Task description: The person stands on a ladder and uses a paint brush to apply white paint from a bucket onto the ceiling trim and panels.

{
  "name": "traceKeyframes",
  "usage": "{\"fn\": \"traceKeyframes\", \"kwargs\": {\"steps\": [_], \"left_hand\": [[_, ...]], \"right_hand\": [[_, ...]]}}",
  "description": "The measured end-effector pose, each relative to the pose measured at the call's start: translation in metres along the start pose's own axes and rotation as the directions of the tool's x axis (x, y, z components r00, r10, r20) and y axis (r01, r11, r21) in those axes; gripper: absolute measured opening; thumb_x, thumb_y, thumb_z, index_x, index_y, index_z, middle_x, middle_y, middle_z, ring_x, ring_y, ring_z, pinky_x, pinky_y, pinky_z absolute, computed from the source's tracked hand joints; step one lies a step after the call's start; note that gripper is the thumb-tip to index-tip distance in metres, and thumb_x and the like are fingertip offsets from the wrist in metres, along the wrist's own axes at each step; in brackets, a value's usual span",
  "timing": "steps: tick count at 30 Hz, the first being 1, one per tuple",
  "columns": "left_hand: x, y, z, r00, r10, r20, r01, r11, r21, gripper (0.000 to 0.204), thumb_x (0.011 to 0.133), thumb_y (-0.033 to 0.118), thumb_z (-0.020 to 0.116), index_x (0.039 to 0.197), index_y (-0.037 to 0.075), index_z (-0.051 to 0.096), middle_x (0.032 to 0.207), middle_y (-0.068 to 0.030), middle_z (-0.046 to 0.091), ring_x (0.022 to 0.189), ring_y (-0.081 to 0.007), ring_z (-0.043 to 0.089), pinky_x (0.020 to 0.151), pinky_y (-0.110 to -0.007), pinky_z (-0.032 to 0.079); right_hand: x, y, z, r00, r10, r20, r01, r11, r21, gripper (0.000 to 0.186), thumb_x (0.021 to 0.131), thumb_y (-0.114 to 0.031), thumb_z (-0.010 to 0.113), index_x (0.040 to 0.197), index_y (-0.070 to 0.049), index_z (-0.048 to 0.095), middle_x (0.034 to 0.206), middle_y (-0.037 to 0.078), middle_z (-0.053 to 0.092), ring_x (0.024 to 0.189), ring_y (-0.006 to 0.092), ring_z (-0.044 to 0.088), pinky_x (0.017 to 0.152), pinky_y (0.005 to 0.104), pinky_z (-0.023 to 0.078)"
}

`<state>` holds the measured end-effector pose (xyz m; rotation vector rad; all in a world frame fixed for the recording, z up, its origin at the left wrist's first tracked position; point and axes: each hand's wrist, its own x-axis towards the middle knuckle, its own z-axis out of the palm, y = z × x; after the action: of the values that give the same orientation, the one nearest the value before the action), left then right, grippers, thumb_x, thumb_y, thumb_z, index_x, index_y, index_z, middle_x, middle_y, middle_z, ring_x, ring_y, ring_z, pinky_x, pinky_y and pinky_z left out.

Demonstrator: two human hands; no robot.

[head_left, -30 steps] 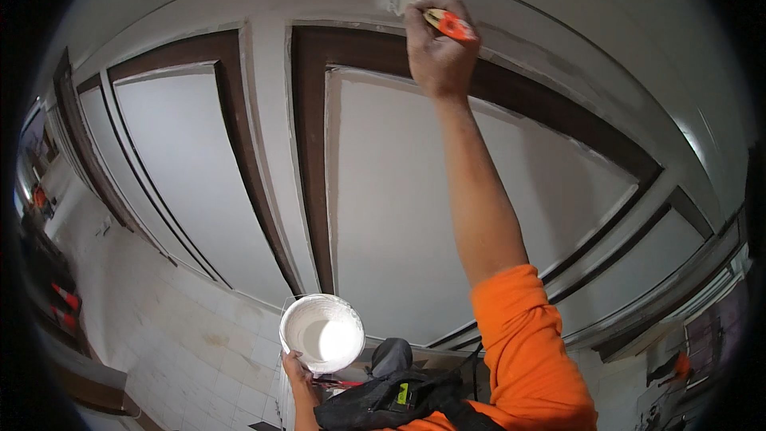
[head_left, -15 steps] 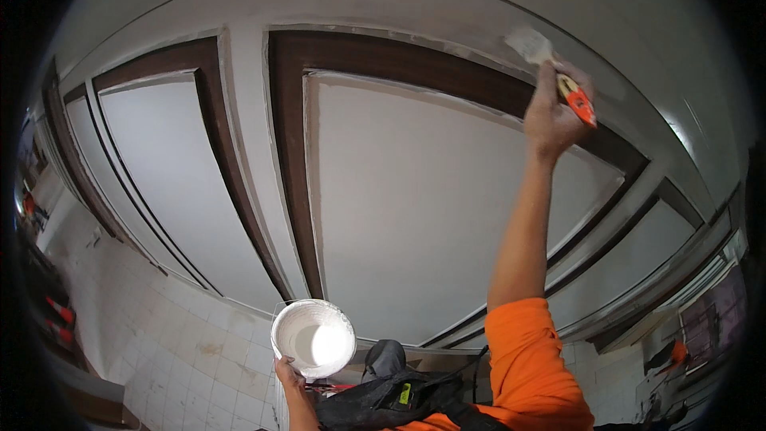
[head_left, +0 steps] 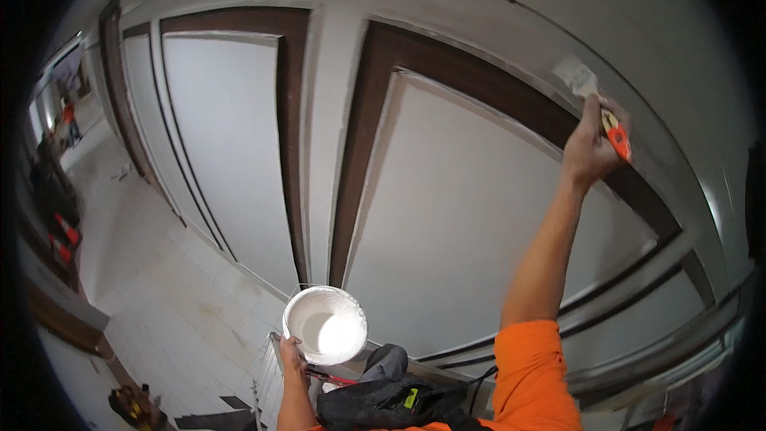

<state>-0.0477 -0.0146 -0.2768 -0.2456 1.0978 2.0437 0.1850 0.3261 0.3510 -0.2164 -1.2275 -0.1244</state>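
Observation:
My right hand [head_left: 594, 148], raised at the upper right, is closed round a paintbrush [head_left: 616, 134] with an orange and yellow handle. The white-coated bristles meet the pale wall strip [head_left: 511, 40] above a dark brown frame moulding [head_left: 471, 72]. Low in the view, my left hand [head_left: 292, 353] grips the side of a white bucket [head_left: 357, 321]. White paint [head_left: 331, 334] lies inside it, and its wire handle stands at the far rim. The brush tips blend with the paint on the wall, so their exact edge is unclear.
White wall panels [head_left: 227, 112] with dark frames run to the left. Light floor tiles [head_left: 183, 287] stretch below them. Orange cones [head_left: 65, 239] stand at the far left, with a person in orange [head_left: 70, 121] beyond. A dark bag [head_left: 375, 407] hangs at my front.
The view has swung, shifting wall and hands rightward in it. The brush stays at the strip above the frame. Both hands keep their hold.

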Motion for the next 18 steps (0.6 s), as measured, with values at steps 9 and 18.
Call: {"fn": "traceKeyframes", "kwargs": {"steps": [9,18], "left_hand": [[0.008,-0.008,-0.01,0.998,0.061,-0.022,-0.06,0.997,0.043,0.066,0.065,-0.002,0.052,0.131,-0.004,0.056,0.107,-0.014,0.068,0.099,-0.0285,0.065,0.088,-0.037,0.054],[0.011,-0.01,-0.012,0.997,0.081,-0.01,-0.08,0.996,0.05,0.068,0.065,-0.004,0.051,0.133,-0.003,0.056,0.113,-0.0145,0.069,0.1,-0.0279,0.066,0.09,-0.036,0.053]], "right_hand": [[-0.046,-0.031,0.183,0.949,-0.052,0.311,-0.067,0.93,0.361,0.007,0.089,-0.003,0.075,0.092,-0.003,0.069,0.087,0.004,0.074,0.082,0.012,0.069,0.077,0.0276,0.055],[-0.043,-0.031,0.288,0.973,-0.119,0.2,0.084,0.981,0.175,0.007,0.086,-0.008,0.074,0.086,-0.004,0.068,0.079,0.008,0.073,0.069,0.0198,0.071,0.068,0.033,0.055]]}}
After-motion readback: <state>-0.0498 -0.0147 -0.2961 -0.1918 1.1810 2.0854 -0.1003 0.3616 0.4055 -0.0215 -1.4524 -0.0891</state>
